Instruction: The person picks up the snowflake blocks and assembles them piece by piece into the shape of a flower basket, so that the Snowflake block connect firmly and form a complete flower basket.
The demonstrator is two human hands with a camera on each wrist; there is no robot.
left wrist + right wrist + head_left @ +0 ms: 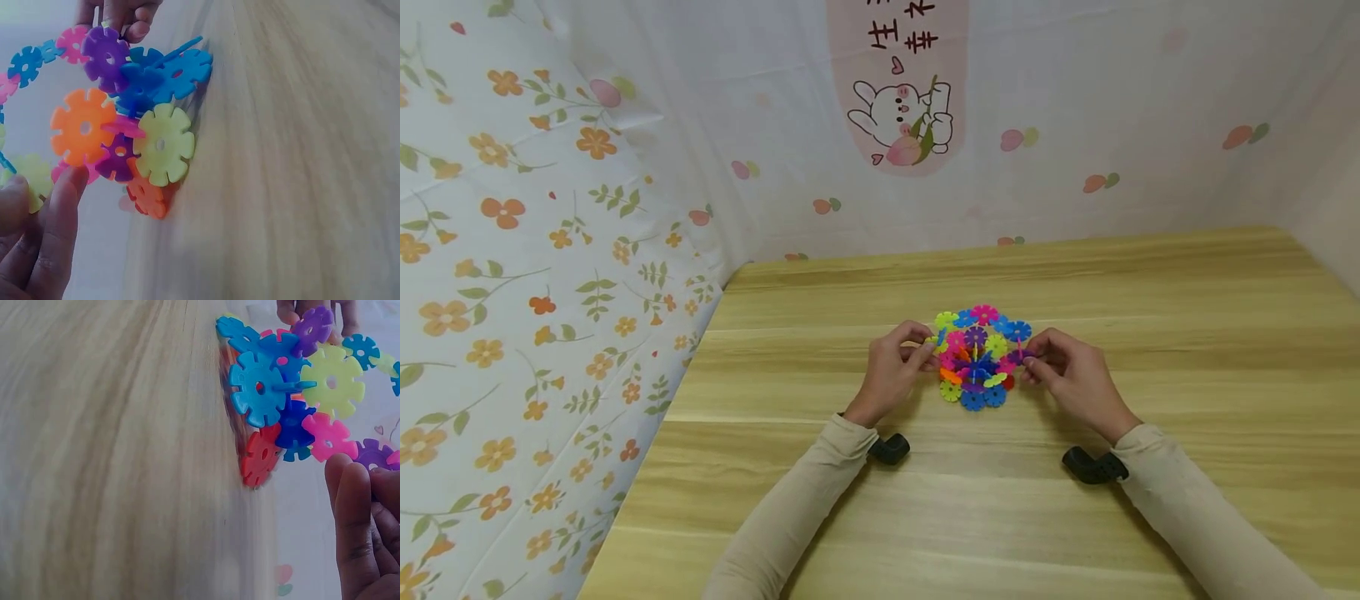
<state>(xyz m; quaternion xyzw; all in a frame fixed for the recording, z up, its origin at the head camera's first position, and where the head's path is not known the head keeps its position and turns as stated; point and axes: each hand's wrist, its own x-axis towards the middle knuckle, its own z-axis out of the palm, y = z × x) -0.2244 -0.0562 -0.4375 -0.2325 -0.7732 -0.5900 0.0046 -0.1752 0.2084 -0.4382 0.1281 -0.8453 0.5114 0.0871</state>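
Observation:
Interlocking plastic snowflake discs in pink, blue, yellow, purple, orange and red form a rounded, basket-like structure (975, 368) standing on the table. A loop of discs arches over it from one side to the other. At its left side my left hand (898, 364) pinches a yellow disc (32, 178) between thumb and fingers. On the opposite side a purple disc (373, 454) is held between the thumb and fingers of my right hand (1072, 373). An orange disc (84, 127) sits just above the left fingertips. A red disc (260, 456) touches the tabletop low down.
The wood-grain table (985, 517) spreads around the structure on all sides. Behind it hangs a pale curtain (1060, 100) with a rabbit print, and a flowered cloth (512, 275) covers the left side. Black camera mounts (889, 450) stick out from both wrists.

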